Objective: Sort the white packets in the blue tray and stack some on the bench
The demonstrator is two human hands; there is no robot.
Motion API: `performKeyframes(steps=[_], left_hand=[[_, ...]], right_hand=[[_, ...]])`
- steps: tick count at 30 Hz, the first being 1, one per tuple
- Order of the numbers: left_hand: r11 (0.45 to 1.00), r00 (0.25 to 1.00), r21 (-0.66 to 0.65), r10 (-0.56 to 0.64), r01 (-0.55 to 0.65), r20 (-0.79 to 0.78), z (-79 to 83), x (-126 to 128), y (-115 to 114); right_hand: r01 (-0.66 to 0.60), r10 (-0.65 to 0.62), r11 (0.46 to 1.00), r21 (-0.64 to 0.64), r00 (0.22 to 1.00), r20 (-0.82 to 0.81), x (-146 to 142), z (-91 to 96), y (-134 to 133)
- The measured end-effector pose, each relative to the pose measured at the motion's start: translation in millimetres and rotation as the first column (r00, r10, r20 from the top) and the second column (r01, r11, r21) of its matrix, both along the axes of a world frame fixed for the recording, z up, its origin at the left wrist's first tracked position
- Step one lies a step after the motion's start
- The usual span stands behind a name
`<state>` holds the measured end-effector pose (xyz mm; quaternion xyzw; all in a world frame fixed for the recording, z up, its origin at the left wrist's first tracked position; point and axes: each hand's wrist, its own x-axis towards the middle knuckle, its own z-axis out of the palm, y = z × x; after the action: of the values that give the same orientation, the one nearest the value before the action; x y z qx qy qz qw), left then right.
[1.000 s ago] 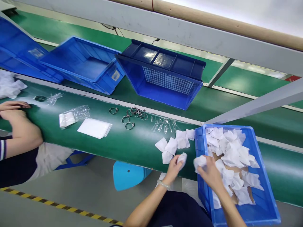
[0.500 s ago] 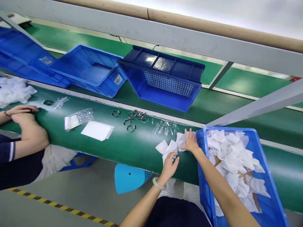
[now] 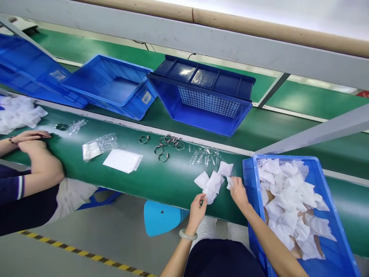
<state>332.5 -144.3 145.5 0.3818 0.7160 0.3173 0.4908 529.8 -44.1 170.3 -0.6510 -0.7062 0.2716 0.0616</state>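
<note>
Several small white packets lie in a loose cluster on the green work surface (image 3: 170,188), among them an upper packet (image 3: 225,169) and a middle packet (image 3: 215,181). My left hand (image 3: 197,211), with a pale bangle on its wrist, pinches the near edge of the lowest packet (image 3: 210,196). On the other side of the cluster, my right hand (image 3: 239,193) is closed on another white packet (image 3: 230,182), partly hidden by the fingers. Just beyond the cluster lie clear plastic sleeves (image 3: 206,156). Metal hose clamps (image 3: 163,157) sit farther left.
A blue crate (image 3: 319,163) of white packets stands at my right. Behind the work surface are tilted blue bins (image 3: 198,127). White bags (image 3: 122,160) lie to the left, near another person's arms (image 3: 43,157). A slanted grey post (image 3: 311,132) rises at right.
My right hand was spread over the upper packets; it has drawn nearer me and closed on one packet. My left hand has shifted left and toward me, onto the lowest packet's edge.
</note>
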Motion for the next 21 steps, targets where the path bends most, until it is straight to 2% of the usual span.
performKeyframes(steps=[2, 4, 7, 9, 11, 13, 14, 16, 18, 21], left_hand=[[0.998, 0.997, 0.054, -0.032, 0.035, -0.069, 0.4, -2.4, 9.5], [0.982, 0.965, 0.112, -0.122, 0.151, -0.234, -3.7, -7.1, 18.9], [0.916, 0.802, 0.063, -0.311, 0.395, -0.511, -19.6, -14.7, 31.4], [0.872, 0.694, -0.034, -0.411, 0.488, -0.591, -33.4, -17.2, 37.9], [0.835, 0.614, -0.106, -0.477, 0.54, -0.629, -45.9, -16.1, 42.5], [0.81, 0.569, -0.131, -0.506, 0.571, -0.648, -54.9, -12.2, 44.8], [0.806, 0.56, -0.133, -0.509, 0.577, -0.653, -57.8, -9.7, 45.0], [0.808, 0.563, -0.126, -0.504, 0.576, -0.655, -61.0, -5.3, 44.1], [0.814, 0.576, -0.113, -0.494, 0.57, -0.651, -61.6, -2.9, 41.9], [0.819, 0.578, -0.099, -0.479, 0.565, -0.66, -60.0, -2.5, 37.8]], right_hand=[[-0.009, 0.009, 0.999, 0.034, 1.0, -0.02, 22.7, 34.9, -7.7], [0.021, -0.02, 0.993, 0.12, 1.0, -0.011, 56.0, 77.0, -10.6], [0.114, -0.167, 0.954, 0.277, 0.97, 0.177, 100.6, 133.1, -3.9], [0.079, -0.181, 0.94, 0.331, 0.94, 0.29, 104.3, 148.3, 6.2], [-0.057, -0.025, 0.957, 0.283, 0.96, 0.277, 79.5, 137.4, 19.2], [-0.244, 0.222, 0.961, 0.133, 0.962, 0.157, 35.7, 103.7, 33.9], [-0.297, 0.289, 0.953, 0.062, 0.951, 0.111, 12.2, 81.6, 41.1], [-0.3, 0.304, 0.952, -0.067, 0.951, 0.065, -27.6, 35.9, 52.2], [-0.259, 0.27, 0.956, -0.139, 0.96, 0.068, -50.4, -2.0, 54.6], [-0.24, 0.251, 0.961, -0.134, 0.965, 0.072, -55.3, -33.4, 39.3]])
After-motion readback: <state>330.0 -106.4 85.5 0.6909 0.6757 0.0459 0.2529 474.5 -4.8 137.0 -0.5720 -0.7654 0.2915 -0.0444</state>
